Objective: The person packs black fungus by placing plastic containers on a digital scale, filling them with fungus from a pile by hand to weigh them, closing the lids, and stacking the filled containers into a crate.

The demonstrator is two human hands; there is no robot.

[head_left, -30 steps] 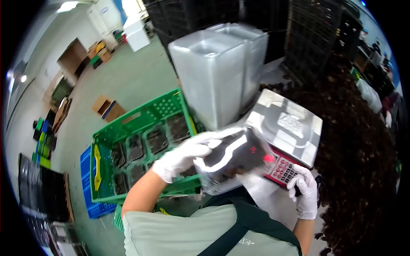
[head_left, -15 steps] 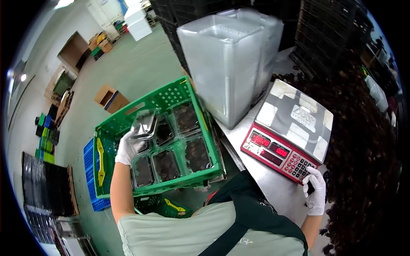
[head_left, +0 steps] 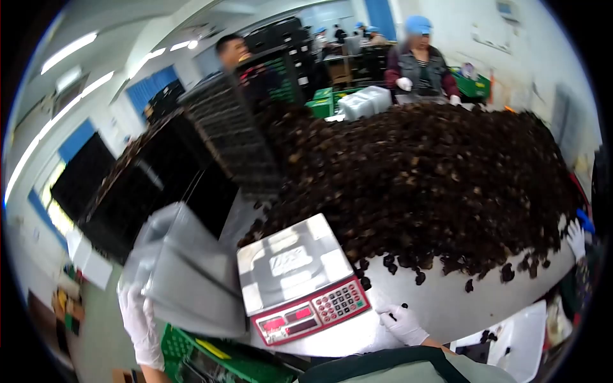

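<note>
A red scale with a checkered silver platform sits on the metal table, its red digits lit. My left hand, in a white glove, has its fingers at the near end of the stacked clear plastic containers, left of the scale. My right hand, also gloved, is at the table just right of the scale; small dark pieces show at its fingers, which are partly bent. A large heap of dark brown pieces lies beyond the scale.
The green crate is at the lower left. Black stacked crates rise behind the containers. A white bin stands at lower right. Another person's gloved hand is at the right edge; a person in a blue cap stands across the heap.
The view has swung right toward the heap. My left hand put the filled box into the green crate and moved to the container stack. My right hand has left the scale's keypad.
</note>
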